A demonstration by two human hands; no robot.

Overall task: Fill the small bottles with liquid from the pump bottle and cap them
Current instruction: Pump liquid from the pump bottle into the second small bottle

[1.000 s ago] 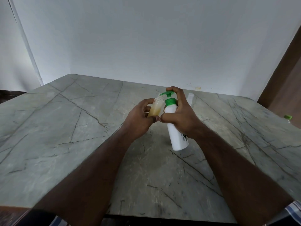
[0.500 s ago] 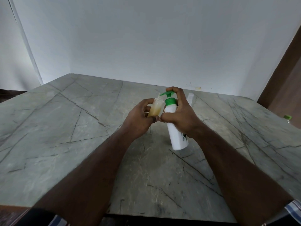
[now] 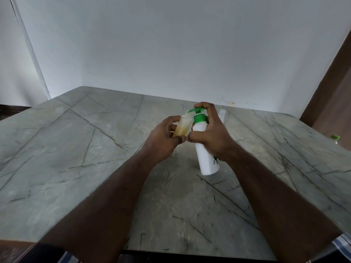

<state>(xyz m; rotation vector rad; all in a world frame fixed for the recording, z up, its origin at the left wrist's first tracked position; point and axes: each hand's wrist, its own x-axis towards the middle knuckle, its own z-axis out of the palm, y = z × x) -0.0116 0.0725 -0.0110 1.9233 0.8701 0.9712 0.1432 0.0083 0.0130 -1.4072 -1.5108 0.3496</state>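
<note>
Near the middle of the frame, slightly right of centre, two bare hands meet above a grey-green marble tabletop with dark veins. The left hand wraps around a small translucent plastic bottle holding amber-yellow liquid, fingers curled behind it and the thumb pressed across its lower front; the bottle leans to the right, its open neck just under the spout of the pump. Liquid fills roughly its lower half. The right hand grips a tall white plastic pump bottle with a green collar and green pump head: the thumb closes around the shoulder of the bottle, the other fingers curl behind it, and the index finger arches over the top of the pump head. This pump bottle tilts with its top toward the left; its lower end sits low over the tabletop, and whether it touches the surface cannot be told. The two thumbs nearly touch at the centre.

Behind the right hand, a small pale translucent bottle stands on the tabletop, mostly hidden by the fingers. At the right edge of the frame, a green-capped object peeks in, too cropped to identify. A plain white wall fills the upper part of the frame, and a brown wooden panel runs down the upper right.
</note>
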